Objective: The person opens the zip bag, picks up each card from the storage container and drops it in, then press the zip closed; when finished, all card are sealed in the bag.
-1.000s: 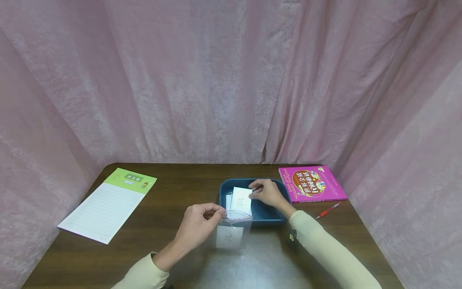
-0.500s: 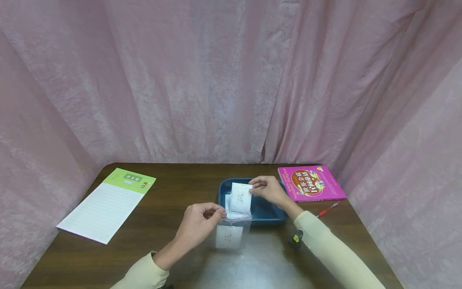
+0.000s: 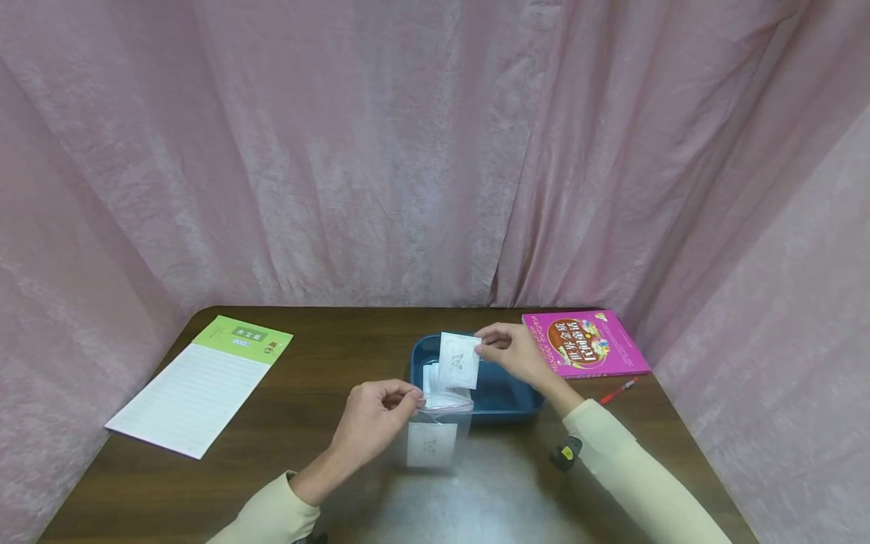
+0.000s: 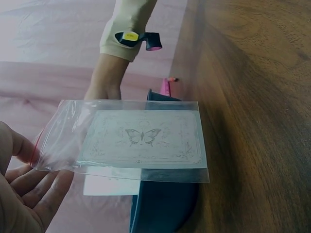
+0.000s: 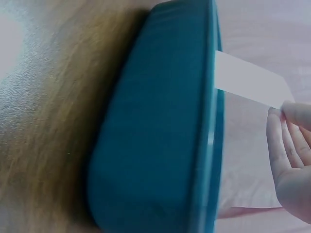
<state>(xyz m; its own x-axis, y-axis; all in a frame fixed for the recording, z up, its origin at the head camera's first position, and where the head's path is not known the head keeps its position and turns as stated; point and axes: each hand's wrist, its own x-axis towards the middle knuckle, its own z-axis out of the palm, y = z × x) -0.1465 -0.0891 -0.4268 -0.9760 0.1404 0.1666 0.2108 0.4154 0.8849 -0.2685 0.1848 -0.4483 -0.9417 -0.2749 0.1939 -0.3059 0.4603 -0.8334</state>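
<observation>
My left hand (image 3: pixel 377 417) pinches the top corner of a clear zip bag (image 4: pixel 58 136) that hangs in front of the tray. Inside the bag is a white card (image 4: pixel 109 148) printed with a grey butterfly and an ornate border. With thumb and fingertips, my right hand (image 3: pixel 518 357) holds another white butterfly card (image 3: pixel 459 361) by its upper right corner, slightly tilted, above the blue tray (image 3: pixel 510 415). More white cards (image 3: pixel 435 389) lie in the tray's left part, partly hidden behind the held card and the bag's top edge.
On the wooden table (image 3: pixel 319 347), a writing pad (image 3: pixel 197 393) with a green header lies at the left. A pink book (image 3: pixel 587 344) is right of the tray, and a red pen (image 3: pixel 618 391) is in front of it. A pink curtain (image 3: pixel 381 151) hangs behind.
My right hand has moved up and slightly right, raising the butterfly card away from the others in the tray. The left hand and the bag have stayed almost still.
</observation>
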